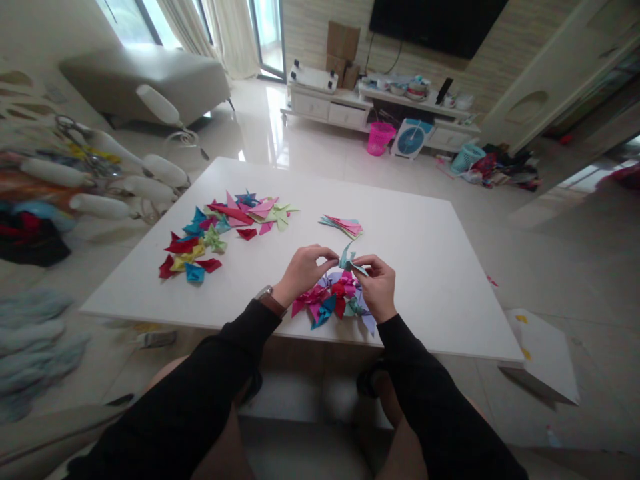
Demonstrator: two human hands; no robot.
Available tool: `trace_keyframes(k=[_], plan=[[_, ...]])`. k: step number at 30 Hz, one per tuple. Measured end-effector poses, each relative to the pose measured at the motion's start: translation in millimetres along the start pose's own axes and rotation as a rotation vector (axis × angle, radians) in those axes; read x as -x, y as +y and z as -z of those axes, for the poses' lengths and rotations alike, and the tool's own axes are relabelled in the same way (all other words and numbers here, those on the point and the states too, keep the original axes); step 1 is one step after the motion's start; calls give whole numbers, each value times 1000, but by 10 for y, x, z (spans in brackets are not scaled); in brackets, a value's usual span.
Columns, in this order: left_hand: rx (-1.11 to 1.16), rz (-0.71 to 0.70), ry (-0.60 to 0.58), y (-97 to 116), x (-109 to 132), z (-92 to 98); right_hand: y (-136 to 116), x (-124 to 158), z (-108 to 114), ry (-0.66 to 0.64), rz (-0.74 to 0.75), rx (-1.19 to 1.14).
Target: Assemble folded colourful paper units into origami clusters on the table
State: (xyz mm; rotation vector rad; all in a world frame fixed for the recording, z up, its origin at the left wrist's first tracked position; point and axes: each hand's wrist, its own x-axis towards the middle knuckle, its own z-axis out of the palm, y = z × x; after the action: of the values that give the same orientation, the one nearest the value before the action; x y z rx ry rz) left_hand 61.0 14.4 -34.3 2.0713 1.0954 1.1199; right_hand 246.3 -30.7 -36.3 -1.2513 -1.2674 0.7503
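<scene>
Between my two hands is a light blue-green origami crane (347,259), held just above the table. My left hand (307,270) pinches it from the left, thumb and forefinger closed on its edge. From the right, my right hand (379,283) grips a wing of the same crane. Under and in front of my hands lies a pile of folded paper pieces (339,297) in magenta, red, blue and lilac. A small fan of flat folded papers (343,225), pink, blue and green, rests just beyond the crane.
A larger heap of colourful folded paper (234,212) spreads over the left part of the white table (430,267). On the floor beyond stand a pink basket (380,138) and a blue fan (411,139). A white box (545,350) is by the right corner.
</scene>
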Motion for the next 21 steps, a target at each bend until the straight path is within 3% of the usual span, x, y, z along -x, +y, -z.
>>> trace_keyframes(k=[8, 21], plan=[[15, -18, -4, 29, -1, -17, 8, -1, -18, -40, -10, 16], [17, -87, -1, 29, 1, 4, -40, 12, -32, -1, -31, 70]])
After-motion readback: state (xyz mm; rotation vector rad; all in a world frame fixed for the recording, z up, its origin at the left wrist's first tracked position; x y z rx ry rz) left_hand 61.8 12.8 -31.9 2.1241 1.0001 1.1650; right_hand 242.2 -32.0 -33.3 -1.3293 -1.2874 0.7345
